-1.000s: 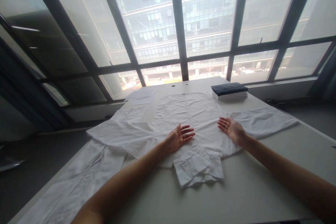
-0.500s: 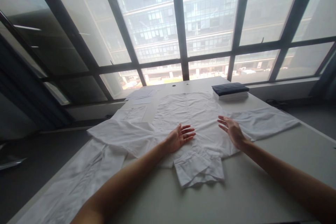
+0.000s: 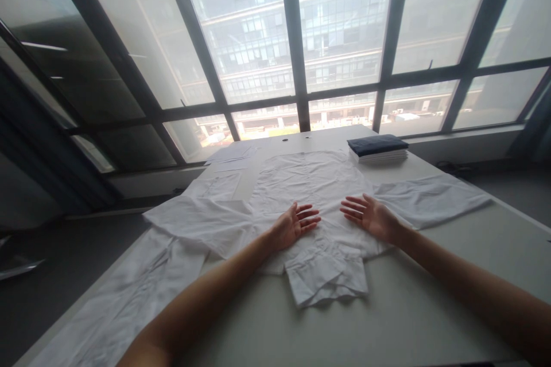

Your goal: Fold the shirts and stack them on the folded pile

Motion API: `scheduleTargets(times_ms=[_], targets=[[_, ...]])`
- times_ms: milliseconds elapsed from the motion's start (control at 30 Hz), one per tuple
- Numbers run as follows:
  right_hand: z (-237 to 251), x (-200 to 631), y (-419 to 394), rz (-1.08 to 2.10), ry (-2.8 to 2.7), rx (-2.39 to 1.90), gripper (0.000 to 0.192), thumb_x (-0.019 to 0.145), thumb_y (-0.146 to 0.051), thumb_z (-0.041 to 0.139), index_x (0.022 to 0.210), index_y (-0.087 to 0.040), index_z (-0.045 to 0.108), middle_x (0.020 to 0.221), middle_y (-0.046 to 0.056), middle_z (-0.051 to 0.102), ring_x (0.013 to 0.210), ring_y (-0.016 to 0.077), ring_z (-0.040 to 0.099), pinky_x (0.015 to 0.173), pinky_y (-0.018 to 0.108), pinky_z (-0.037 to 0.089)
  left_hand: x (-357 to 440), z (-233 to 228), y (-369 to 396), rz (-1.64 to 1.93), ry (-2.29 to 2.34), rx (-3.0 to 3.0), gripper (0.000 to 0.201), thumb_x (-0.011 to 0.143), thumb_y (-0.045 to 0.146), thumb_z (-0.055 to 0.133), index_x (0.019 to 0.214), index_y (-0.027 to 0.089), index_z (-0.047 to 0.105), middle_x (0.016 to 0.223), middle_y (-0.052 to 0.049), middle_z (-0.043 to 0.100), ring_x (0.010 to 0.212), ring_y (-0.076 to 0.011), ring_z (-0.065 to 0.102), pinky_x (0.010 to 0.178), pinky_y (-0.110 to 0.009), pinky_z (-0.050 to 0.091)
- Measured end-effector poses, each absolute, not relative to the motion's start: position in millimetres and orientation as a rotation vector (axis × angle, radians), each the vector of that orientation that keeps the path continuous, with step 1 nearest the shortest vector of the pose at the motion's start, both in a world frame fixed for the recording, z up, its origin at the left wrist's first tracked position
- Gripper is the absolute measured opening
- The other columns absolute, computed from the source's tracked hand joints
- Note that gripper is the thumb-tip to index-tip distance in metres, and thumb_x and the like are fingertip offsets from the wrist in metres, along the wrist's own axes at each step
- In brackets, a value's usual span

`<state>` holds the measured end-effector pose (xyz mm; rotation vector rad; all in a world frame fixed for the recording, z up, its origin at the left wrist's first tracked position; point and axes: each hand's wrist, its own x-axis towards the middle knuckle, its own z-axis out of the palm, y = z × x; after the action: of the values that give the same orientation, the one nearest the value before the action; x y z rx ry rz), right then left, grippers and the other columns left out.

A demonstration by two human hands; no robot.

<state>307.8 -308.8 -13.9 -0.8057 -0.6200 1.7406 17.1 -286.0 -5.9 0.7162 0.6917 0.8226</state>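
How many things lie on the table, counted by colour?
White: 4 — spread white shirt under the left hand and right hand, white garment at the near left, folded white stack, white sheets at the far left.
Dark blue: 1 — folded dark blue cloth on that stack.
Total: 5

A pale table stands before tall dark-framed windows, hazy daylight and office blocks beyond.

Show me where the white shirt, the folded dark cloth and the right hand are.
white shirt [image 3: 310, 180], head view, chest panel.
folded dark cloth [image 3: 376, 144], head view, top face.
right hand [image 3: 371, 218], head view, back of hand.
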Motion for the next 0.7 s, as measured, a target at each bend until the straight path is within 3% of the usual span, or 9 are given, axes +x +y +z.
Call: scheduleTargets(times_ms=[700], targets=[[-20.4,316.5,-300.0,1.683,-0.585,-0.82,0.032,0.104,-0.035,0.045,0.124,-0.019,0.064,0.122,0.016,0.072,0.11,0.0255,0.072,0.093,0.045,0.061,17.8,-2.1,-288.6,0.822,0.708,0.711,0.051,0.108,0.046,0.035,0.14,0.008,0.051,0.14,-0.025,0.059,0.116,-0.0299,0.068,0.102,-0.042,0.052]])
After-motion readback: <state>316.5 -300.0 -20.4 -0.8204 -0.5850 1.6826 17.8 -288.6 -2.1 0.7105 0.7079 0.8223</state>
